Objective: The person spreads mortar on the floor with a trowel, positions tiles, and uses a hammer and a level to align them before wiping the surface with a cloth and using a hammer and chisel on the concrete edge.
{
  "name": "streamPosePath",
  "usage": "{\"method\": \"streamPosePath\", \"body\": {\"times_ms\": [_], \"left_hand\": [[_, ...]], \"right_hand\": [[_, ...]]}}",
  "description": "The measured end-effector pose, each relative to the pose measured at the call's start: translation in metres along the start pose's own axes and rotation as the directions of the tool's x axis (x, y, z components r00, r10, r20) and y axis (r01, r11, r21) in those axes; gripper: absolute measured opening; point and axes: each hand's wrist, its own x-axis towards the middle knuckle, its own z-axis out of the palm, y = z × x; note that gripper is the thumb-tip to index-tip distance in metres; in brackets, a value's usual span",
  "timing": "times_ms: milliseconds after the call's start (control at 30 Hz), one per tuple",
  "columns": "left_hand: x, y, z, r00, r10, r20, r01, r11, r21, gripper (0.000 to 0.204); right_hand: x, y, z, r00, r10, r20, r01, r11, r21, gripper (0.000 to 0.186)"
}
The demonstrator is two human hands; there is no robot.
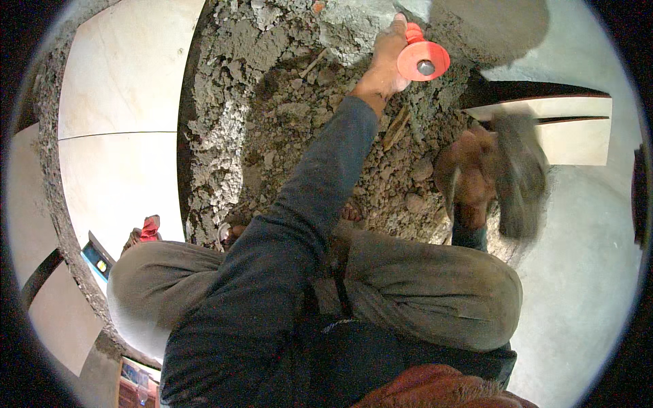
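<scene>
Nearest you, your knees (pixel 435 292) bend at 5 and 8 o'clock. Toward 2 or 3 o'clock, your right hand (pixel 473 170) is blurred; its fingers look curled round what seems a hammer (pixel 521 173), though you cannot tell each one. Ahead, at 12, lies broken rubble (pixel 306 129); that middle stretch looks largely loosened. Farther off, at 1 o'clock, your left hand (pixel 389 61) wraps its fingers round the grip of a red-guarded chisel (pixel 415 60), whose tip is hidden. Rough grey mortar (pixel 228 44) toward 11 appears unbroken, so chipping seems only partly done. At 9, pale tiles (pixel 122 183) lie flat. You can make out no container or contents.
</scene>
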Motion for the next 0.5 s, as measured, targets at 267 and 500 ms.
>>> {"method": "streamPosePath", "body": {"times_ms": [267, 500], "left_hand": [[0.035, -0.003, 0.027, 0.994, 0.022, 0.109, -0.022, 1.000, -0.003, 0.031], [0.049, -0.015, 0.056, 0.996, 0.079, -0.033, -0.082, 0.991, -0.108, 0.029]], "right_hand": [[0.049, 0.012, -0.046, 0.944, -0.227, 0.238, 0.190, -0.213, -0.958, 0.030], [0.012, -0.051, 0.060, 0.730, -0.349, 0.588, 0.649, 0.082, -0.757, 0.012]]}}
